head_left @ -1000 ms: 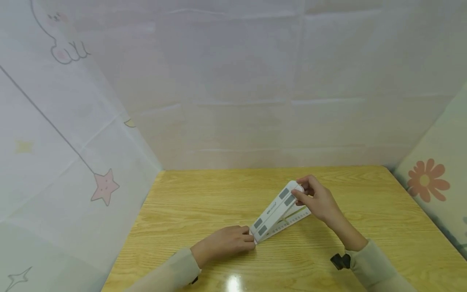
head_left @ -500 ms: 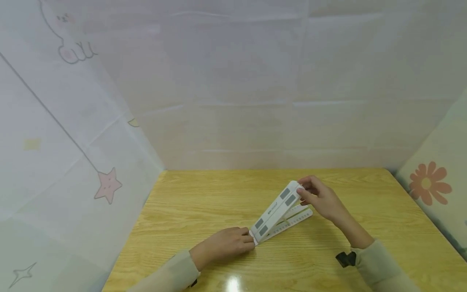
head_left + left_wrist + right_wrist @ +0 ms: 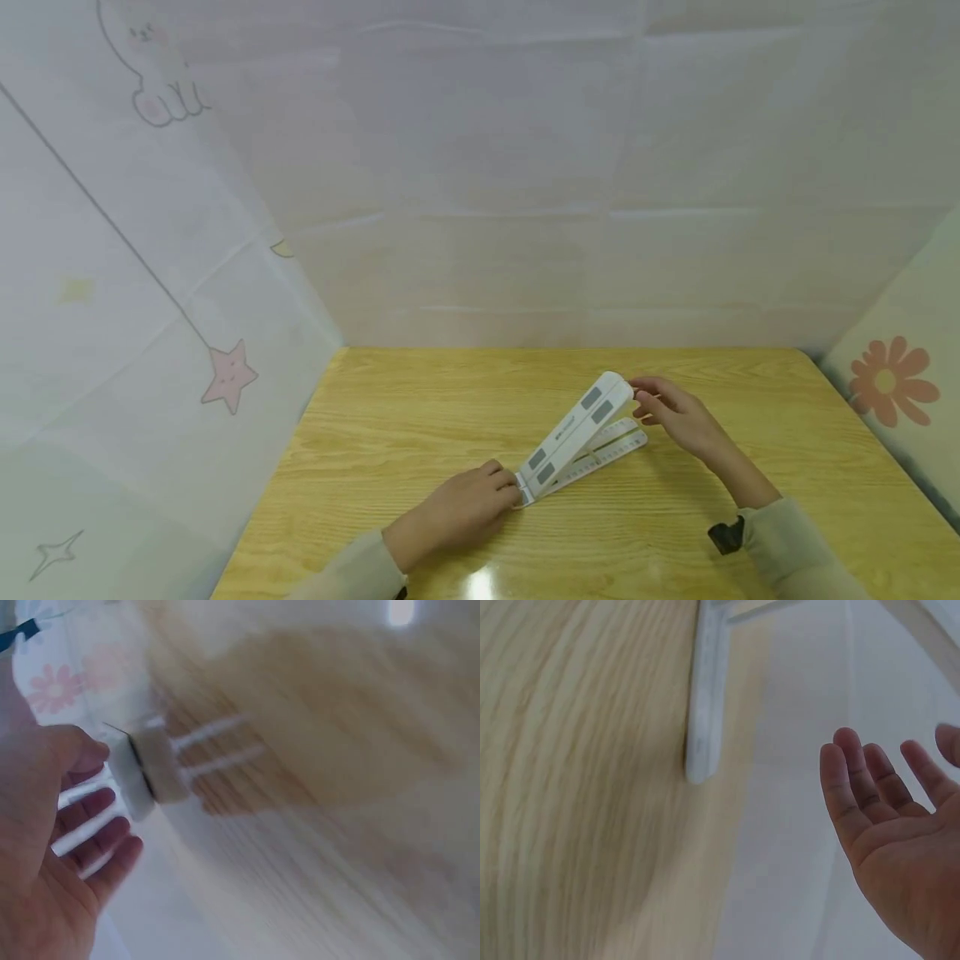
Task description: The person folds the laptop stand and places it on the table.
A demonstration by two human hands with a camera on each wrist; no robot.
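Note:
A white folding laptop stand [image 3: 573, 435] with grey pads sits on the wooden table, its upper section tilted up from the lower arms. Beside its low hinged end is my left hand [image 3: 474, 504]; in the left wrist view its thumb [image 3: 90, 750] is right at the white end piece [image 3: 129, 784], and the other fingers are spread and loosely bent. My right hand [image 3: 684, 421] is just off the raised end, holding nothing. The right wrist view shows that hand's palm [image 3: 915, 855] with fingers relaxed, apart from the rounded tip of a lower arm [image 3: 705, 735].
The wooden table [image 3: 390, 417] meets a pale cloth backdrop [image 3: 480, 167] at its far edge. Printed cloth also hangs on both sides, with a pink star [image 3: 229, 377] at left and a red flower [image 3: 892, 382] at right.
My right hand has let go of the stand's raised end and drawn away to the right. My left fingers have eased back from the hinged end, showing more of it.

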